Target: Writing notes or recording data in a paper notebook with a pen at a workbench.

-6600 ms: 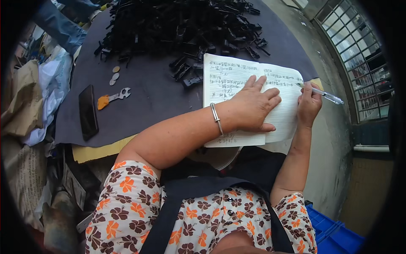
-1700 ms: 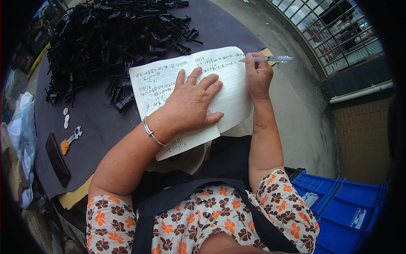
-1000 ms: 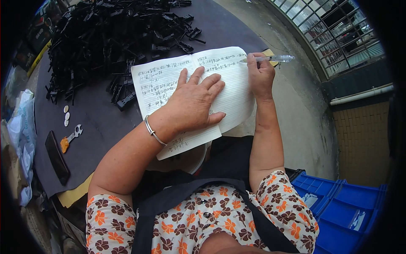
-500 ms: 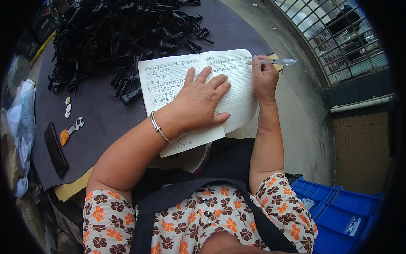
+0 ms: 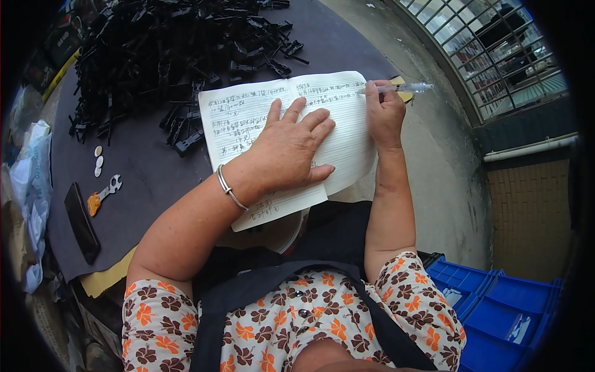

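Observation:
An open notebook (image 5: 350,142) with ruled, partly handwritten pages lies across the near edge of the cloth-covered table. My left hand (image 5: 294,146) rests flat on it with the fingers spread, over the middle fold and both pages. A silver bangle circles that wrist. At the right page's edge my right hand (image 5: 385,115) grips a clear pen (image 5: 412,87), its tip on or just above the upper lines of writing. The pen's rear end points right, away from the page.
Black plastic parts (image 5: 161,56) are heaped on the table's far side. To the left lie a small wrench (image 5: 111,187), a black case (image 5: 82,223) and several pale discs (image 5: 98,162). Blue crates (image 5: 502,322) stand at the lower right, beyond which runs a barred window (image 5: 489,49).
The whole scene shifts very slightly left in the picture. Both hands and the pen keep nearly the same place on the notebook.

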`<action>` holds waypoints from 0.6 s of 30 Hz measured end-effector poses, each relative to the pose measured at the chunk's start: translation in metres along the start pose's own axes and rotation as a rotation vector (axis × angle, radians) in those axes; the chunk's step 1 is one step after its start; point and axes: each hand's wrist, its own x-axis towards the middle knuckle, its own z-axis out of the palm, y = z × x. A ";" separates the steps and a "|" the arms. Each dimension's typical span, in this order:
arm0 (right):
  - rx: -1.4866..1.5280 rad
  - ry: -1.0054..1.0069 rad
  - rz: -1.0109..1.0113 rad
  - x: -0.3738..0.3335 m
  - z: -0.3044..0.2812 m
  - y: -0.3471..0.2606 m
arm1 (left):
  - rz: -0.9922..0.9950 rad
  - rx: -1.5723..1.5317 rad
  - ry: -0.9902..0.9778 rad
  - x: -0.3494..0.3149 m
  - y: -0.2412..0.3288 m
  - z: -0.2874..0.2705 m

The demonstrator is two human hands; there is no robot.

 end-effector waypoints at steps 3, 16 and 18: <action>-0.023 0.002 0.002 0.001 0.000 0.000 | 0.002 -0.002 -0.007 0.000 0.000 0.000; -0.031 0.018 0.006 0.000 0.001 0.000 | 0.000 0.004 0.001 0.000 -0.001 0.002; -0.036 0.027 0.007 -0.001 0.001 0.001 | -0.001 0.003 -0.004 0.000 0.000 0.001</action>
